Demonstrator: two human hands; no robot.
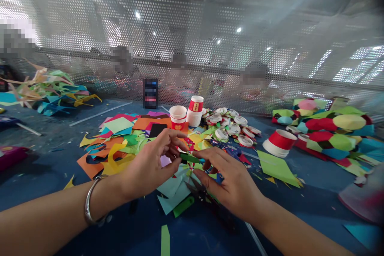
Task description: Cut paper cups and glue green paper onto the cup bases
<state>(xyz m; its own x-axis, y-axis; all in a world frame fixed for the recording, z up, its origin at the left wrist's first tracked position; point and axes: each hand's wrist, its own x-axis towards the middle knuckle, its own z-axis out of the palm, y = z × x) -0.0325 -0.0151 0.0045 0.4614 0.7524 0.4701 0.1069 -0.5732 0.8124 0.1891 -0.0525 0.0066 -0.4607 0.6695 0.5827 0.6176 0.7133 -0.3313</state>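
Between both hands is a small dark green strip of paper (189, 158), held at either end over the heap of coloured paper. The fingers and thumb of my left hand (154, 158) pinch its left end. My right hand (229, 178) has its right end between thumb and fingertips, partly hidden by the fingers. Dark-handled scissors (207, 200) lie below my right hand, blades toward the scraps. Pale blue paper sheets (172, 186) and a green cut piece (183, 207) lie just under the hands. A silver bracelet (87, 204) circles my left wrist.
Beyond the hands stand stacked paper cups (195, 110), a phone (150, 94) and a pile of round white-rimmed pieces (229, 124). A red-and-white cup stack (280, 143) and multicoloured paper shapes (339, 128) are at right. Paper cut-outs (57, 92) heap at left. A perforated metal screen (192, 36) closes the back.
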